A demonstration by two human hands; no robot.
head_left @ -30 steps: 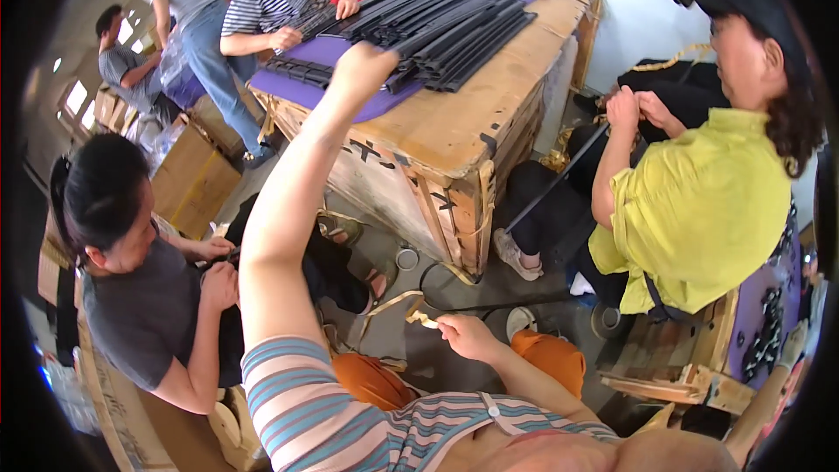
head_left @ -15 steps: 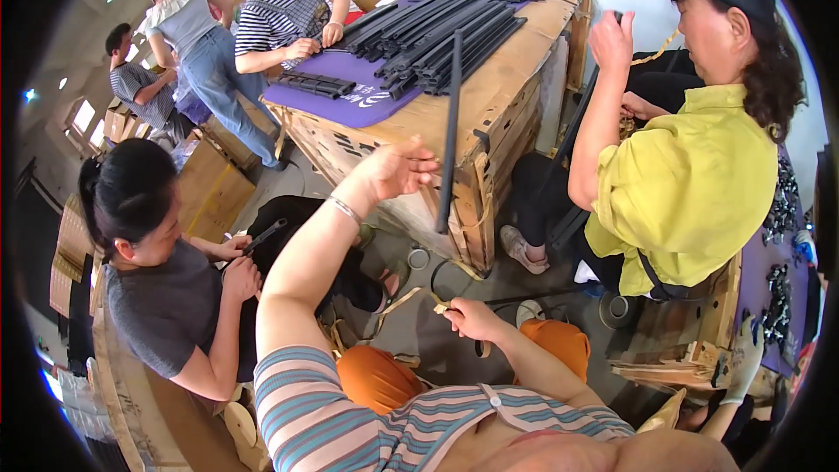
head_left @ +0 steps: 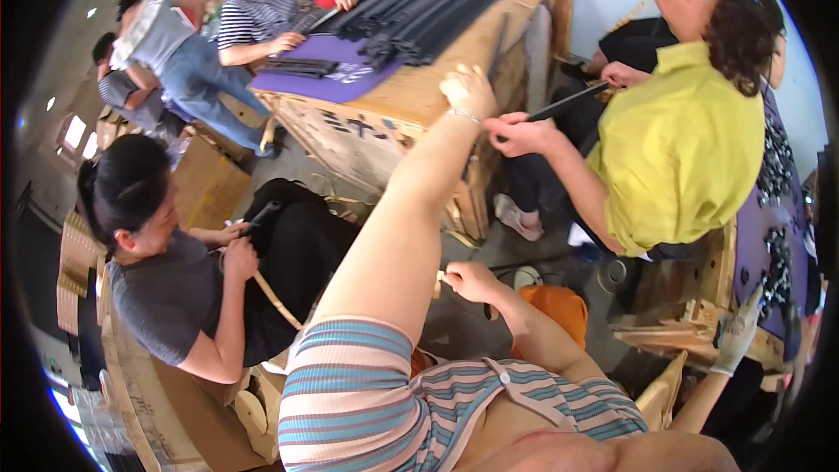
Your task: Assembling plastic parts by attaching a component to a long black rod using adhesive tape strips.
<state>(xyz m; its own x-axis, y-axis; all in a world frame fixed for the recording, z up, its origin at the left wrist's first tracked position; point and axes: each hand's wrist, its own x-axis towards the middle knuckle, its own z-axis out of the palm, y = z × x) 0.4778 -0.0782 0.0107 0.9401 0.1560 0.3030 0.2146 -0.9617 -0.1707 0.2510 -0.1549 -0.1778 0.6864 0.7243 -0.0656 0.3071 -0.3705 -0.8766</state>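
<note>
Teal-and-pink striped knit, my sleeve (head_left: 345,376) fills the foreground as my right hand (head_left: 472,282) keeps a firm grip, thumb against fingers, on a short, pale-yellow, ribbon-like strip (head_left: 439,280) near orange trousers (head_left: 557,308). Judged from here, the strip is best pinched close to its end, flat and untwisted. Farther out, my left hand (head_left: 468,93), a thin silver-coloured bracelet (head_left: 466,114) at its wrist, is raised before the brown wooden, crate-like desk (head_left: 306,135). Whether that grip is clamped on anything, I cannot tell; a slim black bar (head_left: 500,42) shows just beyond. With a yellow-shirted co-worker's hand (head_left: 524,133) just beside my wrist, a steady, narrow reach seems wise. Large, dark, handwritten-looking characters (head_left: 371,129) mark the desk's side. Behind them, white print (head_left: 352,72) on a flat purple mat (head_left: 384,87) is too blurred for me to name a brand. Farthest on the desk, long black strips (head_left: 428,13) lie heaped; no labels on them are legible.
</note>
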